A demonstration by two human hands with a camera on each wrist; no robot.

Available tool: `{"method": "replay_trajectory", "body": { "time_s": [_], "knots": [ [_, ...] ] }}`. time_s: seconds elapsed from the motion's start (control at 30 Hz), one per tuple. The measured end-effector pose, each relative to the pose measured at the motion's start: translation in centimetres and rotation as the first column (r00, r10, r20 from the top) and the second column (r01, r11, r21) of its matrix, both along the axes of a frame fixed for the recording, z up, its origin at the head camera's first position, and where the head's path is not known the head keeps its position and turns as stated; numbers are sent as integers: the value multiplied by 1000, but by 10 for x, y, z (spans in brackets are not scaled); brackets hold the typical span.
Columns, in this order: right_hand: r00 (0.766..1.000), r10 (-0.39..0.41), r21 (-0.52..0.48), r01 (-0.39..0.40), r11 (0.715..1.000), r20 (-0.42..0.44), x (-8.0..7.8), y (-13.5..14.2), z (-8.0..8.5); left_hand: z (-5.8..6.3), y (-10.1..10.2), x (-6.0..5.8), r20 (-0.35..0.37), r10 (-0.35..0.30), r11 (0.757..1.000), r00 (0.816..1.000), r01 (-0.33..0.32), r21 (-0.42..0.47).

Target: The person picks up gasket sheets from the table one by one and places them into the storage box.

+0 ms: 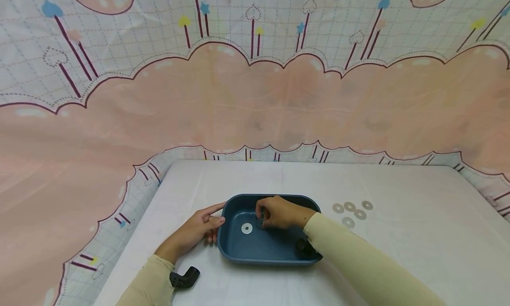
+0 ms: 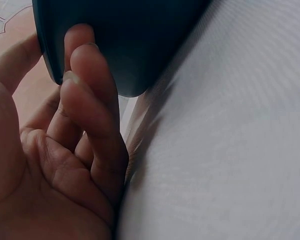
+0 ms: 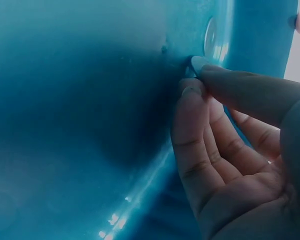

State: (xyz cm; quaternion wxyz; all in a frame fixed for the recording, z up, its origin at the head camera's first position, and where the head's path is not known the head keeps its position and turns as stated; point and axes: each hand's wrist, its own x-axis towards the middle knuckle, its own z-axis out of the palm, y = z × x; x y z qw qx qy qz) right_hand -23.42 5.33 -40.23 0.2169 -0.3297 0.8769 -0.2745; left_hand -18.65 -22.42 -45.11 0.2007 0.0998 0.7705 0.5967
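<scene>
A dark blue rectangular tray (image 1: pixel 275 257) with rounded corners sits on the white table. My left hand (image 1: pixel 195 230) holds it at the left side, thumb at the rim and bent fingers against the outer wall (image 2: pixel 125 55). Inside the tray is my right hand (image 1: pixel 279 213), thumb and index fingertips (image 3: pixel 190 100) together low over the floor, pinching a flat metal washer (image 1: pixel 260 223) that they mostly hide. A silver washer (image 1: pixel 247 228) with a small centre hole lies to their left on the tray floor; the right wrist view shows this washer (image 3: pixel 210 37) nearly edge-on.
Several grey washers (image 1: pixel 349 206) lie loosely grouped on the table right of the tray. A black wrist device (image 1: pixel 185 278) is by the left cuff, another (image 1: pixel 304 247) by the right. Behind the white table (image 1: pixel 418 217) hangs a patterned pink and white cloth (image 1: pixel 279 106).
</scene>
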Motion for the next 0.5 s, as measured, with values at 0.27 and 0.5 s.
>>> {"method": "replay_trajectory", "body": {
  "time_s": [0.27,0.5],
  "knots": [
    [1000,-1,19,0,1000,24,-1,3,-2,1,0,1,-15,-8,1000,1000,8,-1],
    [999,-12,49,10,999,37,0,2,-2,1,0,0,-21,-12,1000,1000,12,7]
  ]
}}
